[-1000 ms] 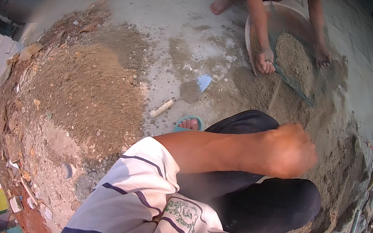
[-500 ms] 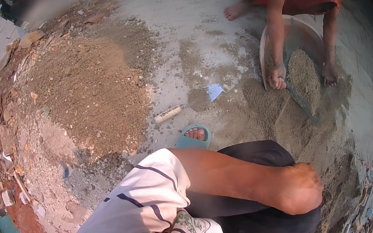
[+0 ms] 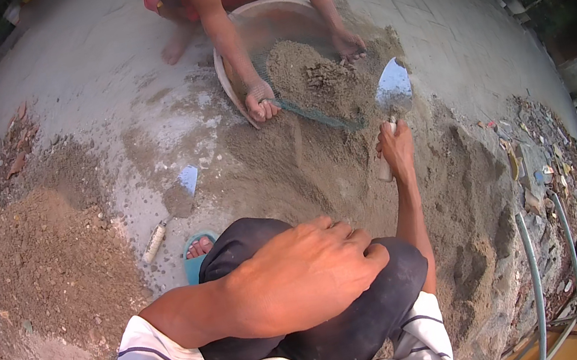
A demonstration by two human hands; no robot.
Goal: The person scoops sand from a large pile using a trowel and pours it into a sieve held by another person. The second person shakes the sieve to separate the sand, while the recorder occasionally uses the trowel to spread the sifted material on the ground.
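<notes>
My right hand [image 3: 396,148] grips a trowel [image 3: 393,86] by its pale handle, over the sand on the right. The trowel's bright metal blade points away from me, with some sand on its lower part. My left hand [image 3: 308,272] lies across my dark-trousered knees, its fingers curled in, with nothing seen in them. Beyond my knees, a co-worker's hand [image 3: 262,102] clutches the edge of a green mesh sieve [image 3: 320,115] that bears a mound of sand [image 3: 299,64]. The co-worker's other hand [image 3: 350,46] is at the sieve's far right side.
Behind the sieved sand stands a wide round basin [image 3: 224,76]. A second trowel [image 3: 155,242] lies on the concrete near my sandalled foot [image 3: 199,248]. A brown soil heap [image 3: 50,258] spreads at left; rubble [image 3: 548,159] and pale pipes [image 3: 534,284] are at right.
The view has swung to the right. My right hand with the trowel now shows, and the co-worker with the sieve sits nearer the middle of the picture.
</notes>
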